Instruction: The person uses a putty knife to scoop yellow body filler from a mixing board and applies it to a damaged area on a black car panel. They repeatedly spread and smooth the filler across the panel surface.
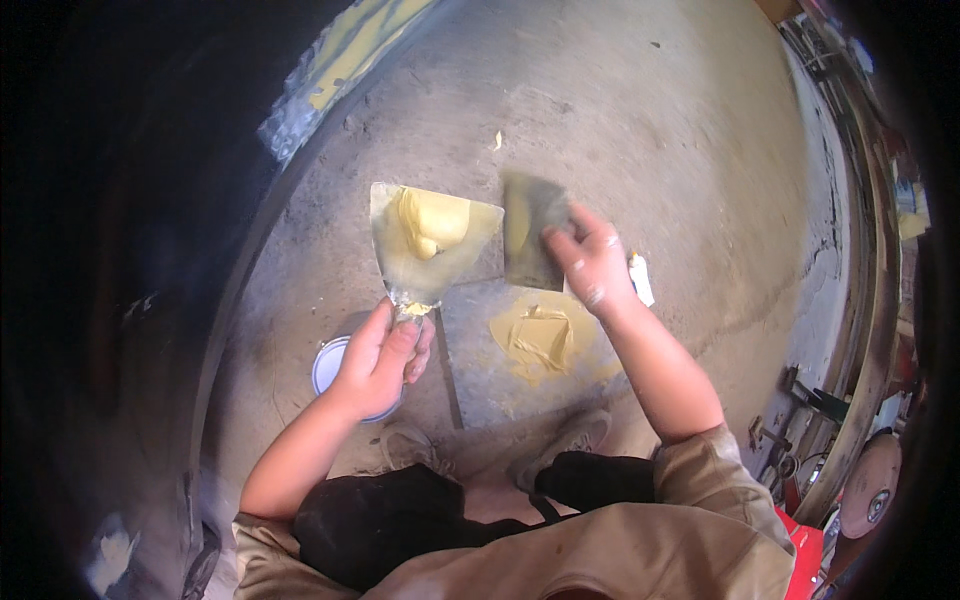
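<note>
My left hand (pixel 385 350) is closed round the handle of a wide putty knife (pixel 400 268), its blade pointing away from me. A thick lump of yellow putty (pixel 440 222) sits on that blade. Between thumb and fingers, my right hand (pixel 597 258) grips a flat, dark rectangular spreader (pixel 545 230), slightly blurred, with a yellowish smear on its left side. The spreader is just right of the putty knife, with a narrow gap between them. Below both, a grey board (pixel 480 372) on the floor carries a spread patch of yellow putty (pixel 545 338).
A round can with a pale lid (pixel 328 365) stands partly behind my left forearm. Beyond my right wrist lies a small white tube (pixel 640 278). A dark panel (pixel 120 250) fills the left side, with a yellow-smeared area (pixel 345 70) above. Tools and a disc (pixel 870 485) line the right edge.
</note>
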Demonstrator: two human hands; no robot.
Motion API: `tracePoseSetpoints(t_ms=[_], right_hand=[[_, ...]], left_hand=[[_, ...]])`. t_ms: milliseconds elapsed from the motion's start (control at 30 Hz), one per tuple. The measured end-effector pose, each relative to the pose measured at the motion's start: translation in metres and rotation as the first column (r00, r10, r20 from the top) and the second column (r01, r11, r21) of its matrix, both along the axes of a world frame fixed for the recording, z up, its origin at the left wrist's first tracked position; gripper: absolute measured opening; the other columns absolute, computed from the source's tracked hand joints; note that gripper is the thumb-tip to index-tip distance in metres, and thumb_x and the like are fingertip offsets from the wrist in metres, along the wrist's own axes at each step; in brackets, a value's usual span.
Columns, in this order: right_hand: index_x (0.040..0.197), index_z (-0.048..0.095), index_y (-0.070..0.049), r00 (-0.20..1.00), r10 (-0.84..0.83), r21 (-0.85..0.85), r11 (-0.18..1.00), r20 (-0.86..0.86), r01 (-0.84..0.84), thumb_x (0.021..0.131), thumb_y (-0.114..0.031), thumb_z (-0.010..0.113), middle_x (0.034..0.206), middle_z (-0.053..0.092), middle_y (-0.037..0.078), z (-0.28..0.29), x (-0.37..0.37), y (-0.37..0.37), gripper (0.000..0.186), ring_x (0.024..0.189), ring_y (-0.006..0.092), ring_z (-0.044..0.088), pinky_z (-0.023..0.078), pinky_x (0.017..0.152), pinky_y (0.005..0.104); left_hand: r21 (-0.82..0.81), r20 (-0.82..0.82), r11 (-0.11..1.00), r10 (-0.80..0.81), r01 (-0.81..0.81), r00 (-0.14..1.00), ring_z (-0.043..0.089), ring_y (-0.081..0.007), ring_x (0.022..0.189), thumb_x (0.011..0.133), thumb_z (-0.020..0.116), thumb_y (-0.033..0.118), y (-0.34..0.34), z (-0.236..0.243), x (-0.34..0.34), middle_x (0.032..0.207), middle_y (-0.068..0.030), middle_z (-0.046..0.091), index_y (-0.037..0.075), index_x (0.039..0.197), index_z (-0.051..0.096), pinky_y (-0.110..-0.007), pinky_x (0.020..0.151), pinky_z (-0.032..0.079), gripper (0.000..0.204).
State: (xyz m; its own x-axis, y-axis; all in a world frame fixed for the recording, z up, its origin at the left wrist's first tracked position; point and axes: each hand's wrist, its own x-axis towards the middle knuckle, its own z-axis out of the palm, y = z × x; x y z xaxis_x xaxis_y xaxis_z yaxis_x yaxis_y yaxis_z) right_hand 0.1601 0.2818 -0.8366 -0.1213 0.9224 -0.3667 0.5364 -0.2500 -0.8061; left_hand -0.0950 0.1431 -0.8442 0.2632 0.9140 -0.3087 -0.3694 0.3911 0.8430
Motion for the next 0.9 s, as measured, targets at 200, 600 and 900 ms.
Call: tracePoseSetpoints(t_ms=[200,600,900], right_hand=[[0.116,0.068,-0.010,0.978,0.129,0.837,0.507,0.163,-0.207,0.072,0.001,0.064,0.106,0.069,0.007,0.015,-0.020,-0.016,0.046,0.084,0.0242,0.062,0.050,0.072,0.0343],[0.119,0.068,-0.012,0.744,0.431,0.657,0.363,0.510,-0.661,0.067,-0.012,0.067,0.127,0.063,0.002,0.045,-0.060,-0.039,0.051,0.100,0.0230,0.059,0.047,0.086,0.0374],[0.113,0.071,-0.012,0.920,0.391,0.489,0.802,0.004,-0.343,0.084,0.004,0.063,0.100,0.073,0.012,0.033,-0.021,-0.021,0.035,0.093,0.0239,0.068,0.054,0.083,0.0347]], left_hand=[[-0.022,-0.109,0.985,0.171,-0.174,0.979,0.045,-0.0081,0.066,0.105,0.047,0.023,0.007,0.000,0.009,0.087,-0.0017,0.047,0.003,0.124,0.041,-0.024,0.058,0.041,0.028],[0.328,-0.657,0.937,0.320,-0.123,0.683,0.063,-0.0132,0.079,0.084,0.073,0.007,0.005,0.001,0.013,0.089,-0.0106,0.067,0.000,0.110,0.054,-0.031,0.069,0.050,0.032],[0.181,-0.572,0.971,0.231,-0.153,0.787,0.056,-0.0092,0.083,0.083,0.075,0.006,0.003,-0.016,-0.006,0.090,-0.0001,0.060,0.004,0.111,0.056,-0.027,0.076,0.049,0.035]])
